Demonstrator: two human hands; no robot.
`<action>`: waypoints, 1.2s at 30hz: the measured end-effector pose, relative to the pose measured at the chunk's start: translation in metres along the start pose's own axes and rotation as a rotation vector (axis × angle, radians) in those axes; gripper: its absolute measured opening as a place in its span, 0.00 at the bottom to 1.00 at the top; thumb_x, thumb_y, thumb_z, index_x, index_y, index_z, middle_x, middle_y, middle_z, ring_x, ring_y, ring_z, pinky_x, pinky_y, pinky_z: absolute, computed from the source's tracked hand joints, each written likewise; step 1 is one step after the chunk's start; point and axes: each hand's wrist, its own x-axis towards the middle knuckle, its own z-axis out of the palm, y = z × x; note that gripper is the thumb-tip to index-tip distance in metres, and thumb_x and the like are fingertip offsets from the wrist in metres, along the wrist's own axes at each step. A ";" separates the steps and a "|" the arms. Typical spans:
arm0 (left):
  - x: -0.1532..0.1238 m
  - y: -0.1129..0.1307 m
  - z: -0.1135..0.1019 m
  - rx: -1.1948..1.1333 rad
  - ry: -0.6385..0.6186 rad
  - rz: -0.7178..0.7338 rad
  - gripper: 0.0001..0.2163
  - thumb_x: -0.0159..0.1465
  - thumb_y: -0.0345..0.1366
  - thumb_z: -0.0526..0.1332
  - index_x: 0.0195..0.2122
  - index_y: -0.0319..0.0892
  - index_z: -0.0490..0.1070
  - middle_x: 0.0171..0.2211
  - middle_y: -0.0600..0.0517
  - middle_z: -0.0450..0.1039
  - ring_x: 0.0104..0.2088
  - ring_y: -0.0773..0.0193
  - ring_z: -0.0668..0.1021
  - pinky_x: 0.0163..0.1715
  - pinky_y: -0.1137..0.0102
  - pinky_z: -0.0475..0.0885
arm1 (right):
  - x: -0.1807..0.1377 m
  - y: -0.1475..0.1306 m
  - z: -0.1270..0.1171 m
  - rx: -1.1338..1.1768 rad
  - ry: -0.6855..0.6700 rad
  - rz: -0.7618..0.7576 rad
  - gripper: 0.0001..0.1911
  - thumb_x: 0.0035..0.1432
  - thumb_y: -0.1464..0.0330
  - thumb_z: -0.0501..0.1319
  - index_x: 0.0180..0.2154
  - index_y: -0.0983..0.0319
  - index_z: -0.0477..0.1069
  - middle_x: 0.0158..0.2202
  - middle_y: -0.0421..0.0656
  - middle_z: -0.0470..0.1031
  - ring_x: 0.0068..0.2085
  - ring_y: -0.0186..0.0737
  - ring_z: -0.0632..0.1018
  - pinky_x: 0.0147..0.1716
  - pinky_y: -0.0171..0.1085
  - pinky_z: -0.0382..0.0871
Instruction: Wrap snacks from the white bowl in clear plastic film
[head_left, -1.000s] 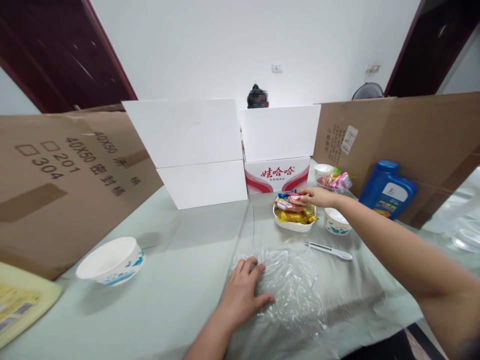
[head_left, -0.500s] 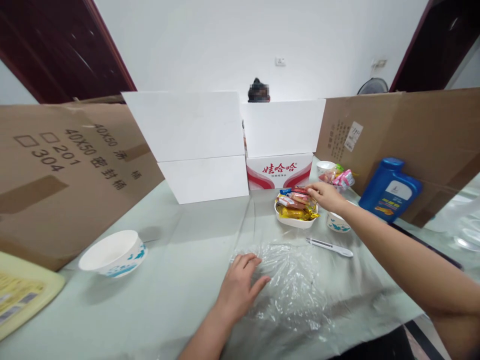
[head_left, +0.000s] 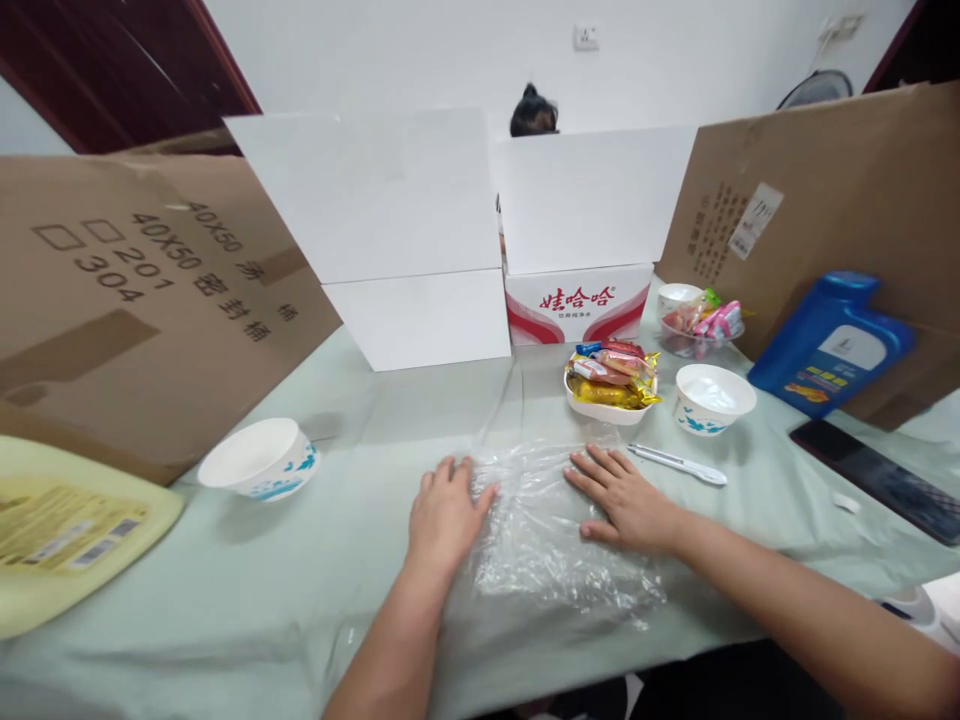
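A crumpled sheet of clear plastic film (head_left: pixel 525 540) lies spread on the table in front of me. My left hand (head_left: pixel 447 510) rests palm down at its left edge, fingers extended. On its right side my right hand (head_left: pixel 619 500) lies flat, fingers spread. Neither hand grips anything. Just beyond my right hand are a white utility knife or pen (head_left: pixel 679 464) and a white dish (head_left: pixel 611 412) heaped with wrapped snacks (head_left: pixel 611 372). Beside that dish stands a paper bowl (head_left: pixel 712 405) with something whitish and clear inside.
At left are another paper bowl (head_left: pixel 259 460) and a yellow jug (head_left: pixel 67 530). White panels (head_left: pixel 420 320) and cardboard (head_left: pixel 165 330) wall the table. To the right stand a blue bottle (head_left: pixel 832 345), a phone (head_left: pixel 877 475) and a clear bowl of candy (head_left: pixel 697 340). A person's head (head_left: pixel 534 112) shows behind.
My right hand has come back from the snack dish and now lies on the plastic film. My left hand stays at the film's left edge. The view has tilted down.
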 end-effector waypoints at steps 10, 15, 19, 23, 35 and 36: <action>-0.008 0.011 -0.026 -0.397 -0.406 0.587 0.08 0.58 0.39 0.67 0.38 0.46 0.75 0.45 0.50 0.73 0.50 0.55 0.72 0.53 0.62 0.67 | -0.043 -0.002 -0.028 0.159 -0.064 -0.203 0.36 0.60 0.47 0.56 0.64 0.55 0.59 0.67 0.48 0.57 0.68 0.52 0.55 0.65 0.56 0.49; -0.010 0.007 -0.031 -0.365 -0.421 0.557 0.16 0.54 0.41 0.71 0.43 0.47 0.74 0.53 0.48 0.68 0.58 0.51 0.66 0.59 0.57 0.60 | -0.075 0.006 -0.017 0.086 0.041 -0.098 0.48 0.51 0.42 0.61 0.66 0.58 0.54 0.69 0.53 0.49 0.69 0.61 0.49 0.63 0.63 0.44; -0.018 0.004 -0.041 -0.345 -0.530 0.578 0.24 0.44 0.45 0.75 0.41 0.47 0.73 0.47 0.49 0.68 0.52 0.50 0.68 0.51 0.60 0.66 | -0.098 -0.008 -0.006 0.118 0.046 -0.172 0.41 0.55 0.51 0.64 0.66 0.54 0.56 0.67 0.49 0.55 0.68 0.55 0.54 0.65 0.58 0.47; -0.024 0.004 -0.044 -0.218 -0.531 0.522 0.14 0.46 0.33 0.73 0.33 0.46 0.72 0.44 0.50 0.69 0.49 0.51 0.69 0.47 0.61 0.68 | -0.110 -0.019 0.011 0.166 0.131 -0.180 0.20 0.64 0.71 0.54 0.55 0.53 0.69 0.59 0.44 0.70 0.63 0.45 0.66 0.63 0.52 0.58; -0.015 -0.002 -0.055 -0.904 -0.722 0.250 0.04 0.59 0.36 0.59 0.33 0.43 0.67 0.26 0.54 0.73 0.28 0.64 0.76 0.29 0.71 0.69 | -0.093 -0.022 -0.011 0.746 0.662 0.422 0.13 0.67 0.56 0.50 0.39 0.57 0.65 0.24 0.39 0.74 0.26 0.38 0.77 0.29 0.37 0.74; -0.012 -0.002 -0.050 -0.938 -0.641 0.199 0.06 0.59 0.37 0.60 0.34 0.42 0.67 0.26 0.55 0.72 0.27 0.65 0.75 0.28 0.72 0.69 | -0.085 -0.019 -0.011 0.786 0.679 0.434 0.14 0.66 0.54 0.51 0.40 0.58 0.64 0.23 0.39 0.73 0.25 0.38 0.77 0.29 0.37 0.73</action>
